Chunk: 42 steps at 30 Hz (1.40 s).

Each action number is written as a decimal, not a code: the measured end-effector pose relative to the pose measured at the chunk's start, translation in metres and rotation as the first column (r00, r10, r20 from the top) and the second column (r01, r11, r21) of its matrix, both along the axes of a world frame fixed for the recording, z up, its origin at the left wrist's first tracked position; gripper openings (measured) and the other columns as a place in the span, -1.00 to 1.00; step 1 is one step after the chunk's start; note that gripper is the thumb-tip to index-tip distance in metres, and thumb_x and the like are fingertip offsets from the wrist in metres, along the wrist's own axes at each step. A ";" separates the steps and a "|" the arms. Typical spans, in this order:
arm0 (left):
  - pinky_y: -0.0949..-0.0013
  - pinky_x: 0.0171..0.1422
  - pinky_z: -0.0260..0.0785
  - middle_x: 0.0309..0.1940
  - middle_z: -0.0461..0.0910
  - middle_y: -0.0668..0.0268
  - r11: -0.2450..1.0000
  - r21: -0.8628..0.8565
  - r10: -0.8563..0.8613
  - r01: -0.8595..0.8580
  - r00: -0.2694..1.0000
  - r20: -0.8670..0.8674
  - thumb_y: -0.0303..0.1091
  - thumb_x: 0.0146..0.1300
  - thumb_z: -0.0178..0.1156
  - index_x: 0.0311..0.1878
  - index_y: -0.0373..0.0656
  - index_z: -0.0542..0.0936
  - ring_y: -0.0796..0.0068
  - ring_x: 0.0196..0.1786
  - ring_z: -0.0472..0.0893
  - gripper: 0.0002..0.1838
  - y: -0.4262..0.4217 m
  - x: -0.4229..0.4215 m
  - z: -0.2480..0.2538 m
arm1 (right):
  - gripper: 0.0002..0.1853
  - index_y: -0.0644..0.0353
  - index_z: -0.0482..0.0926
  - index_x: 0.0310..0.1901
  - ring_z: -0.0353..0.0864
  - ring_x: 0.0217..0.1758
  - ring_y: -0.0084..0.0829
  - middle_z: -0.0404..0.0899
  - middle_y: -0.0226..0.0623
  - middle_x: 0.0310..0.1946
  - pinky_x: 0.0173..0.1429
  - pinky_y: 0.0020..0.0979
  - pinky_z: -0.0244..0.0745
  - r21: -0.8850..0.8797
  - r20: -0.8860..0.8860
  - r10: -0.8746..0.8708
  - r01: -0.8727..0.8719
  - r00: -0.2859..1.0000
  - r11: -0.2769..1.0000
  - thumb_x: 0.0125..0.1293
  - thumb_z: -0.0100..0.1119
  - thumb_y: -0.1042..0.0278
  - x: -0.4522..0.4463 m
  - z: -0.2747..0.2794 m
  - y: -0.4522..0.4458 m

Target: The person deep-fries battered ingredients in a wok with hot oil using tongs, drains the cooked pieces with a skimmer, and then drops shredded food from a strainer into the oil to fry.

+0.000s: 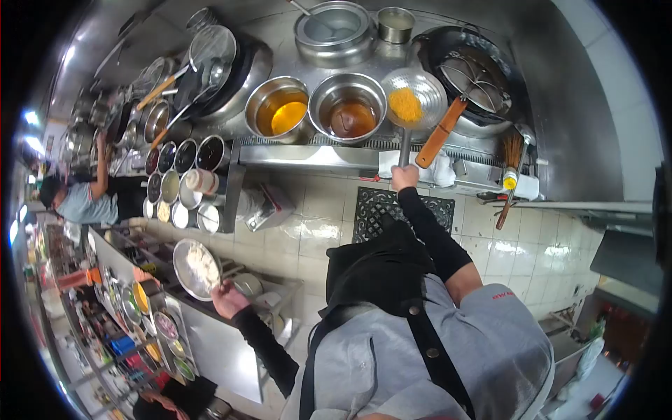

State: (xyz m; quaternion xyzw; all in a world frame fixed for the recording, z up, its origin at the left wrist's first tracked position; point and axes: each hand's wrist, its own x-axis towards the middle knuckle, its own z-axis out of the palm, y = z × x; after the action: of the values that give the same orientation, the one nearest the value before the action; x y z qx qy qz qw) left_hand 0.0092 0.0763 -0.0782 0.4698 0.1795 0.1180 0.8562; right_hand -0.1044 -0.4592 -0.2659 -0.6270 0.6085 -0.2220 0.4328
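Note:
My right hand (pixel 404 178) grips the handle of a perforated skimmer (pixel 433 89). A small heap of yellow-orange shreds (pixel 406 104) lies in the skimmer's bowl, which is over the steel stove top. Low on the left, my left hand (pixel 229 299) is closed on the edge of a metal bowl (pixel 181 269). Pale white food (pixel 203 266) sits inside that bowl; its exact kind is unclear. Close to the skimmer, a wire strainer with a wooden handle (pixel 441 133) lies across a dark wok (pixel 428 52).
Steel pots of yellow liquid (pixel 256 94) and brown liquid (pixel 320 98) stand left of the skimmer. A covered pot (pixel 332 54) is behind. Seasoning containers (pixel 210 152) fill a left-hand rack. Another person (pixel 91 201) works at far left. A brush (pixel 513 150) hangs at right.

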 end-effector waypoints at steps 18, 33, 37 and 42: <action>0.15 -0.20 0.61 -0.36 0.58 0.22 0.980 -0.032 -0.200 0.197 0.971 -0.130 -0.55 0.25 0.15 -0.09 -0.26 0.47 0.42 -0.40 0.58 -0.82 -0.164 -0.052 -0.045 | -0.48 0.33 0.57 0.16 0.69 -0.12 0.09 0.71 0.05 -0.32 0.08 -0.01 0.54 0.259 -0.314 0.944 -0.947 0.101 0.188 0.31 0.18 0.09 -0.173 0.156 0.019; 0.24 -0.25 0.68 -0.42 0.58 0.21 0.654 0.082 -0.690 0.752 0.638 -0.342 -0.55 0.26 0.12 -0.12 -0.32 0.48 0.39 -0.44 0.63 -0.86 -0.200 -0.084 -0.106 | -0.64 0.33 0.63 -0.19 0.66 -0.06 0.14 0.67 0.15 -0.19 0.05 0.02 0.56 0.203 -0.354 0.935 -0.978 -0.023 0.052 0.42 0.07 0.13 -0.139 0.257 0.097; 0.25 -0.33 0.65 -0.37 0.63 0.15 0.440 0.048 -0.845 0.897 0.432 -0.314 -0.55 0.29 0.11 -0.04 -0.42 0.51 0.45 -0.46 0.61 -0.79 -0.247 -0.111 -0.087 | -0.59 0.35 0.66 -0.33 0.67 -0.09 0.17 0.67 0.18 -0.23 0.05 0.03 0.57 0.262 -0.412 0.905 -0.938 0.106 0.229 0.42 0.06 0.11 -0.187 0.239 0.091; 0.25 -0.33 0.65 -0.37 0.59 0.15 0.133 0.007 -0.941 0.991 0.128 -0.314 -0.59 0.29 0.13 -0.07 -0.41 0.48 0.40 -0.46 0.61 -0.83 -0.325 -0.154 -0.071 | -0.60 0.32 0.66 -0.37 0.66 -0.17 0.15 0.65 0.14 -0.38 0.03 0.02 0.55 0.353 -0.413 0.893 -0.872 0.180 0.339 0.42 0.06 0.11 -0.255 0.203 0.075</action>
State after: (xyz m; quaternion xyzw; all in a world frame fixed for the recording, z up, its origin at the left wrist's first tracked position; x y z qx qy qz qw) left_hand -0.1446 -0.2482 -0.1488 0.5714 -0.0838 -0.5046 0.6417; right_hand -0.3595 -0.3844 -0.0633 -0.8859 0.2336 0.2665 0.2993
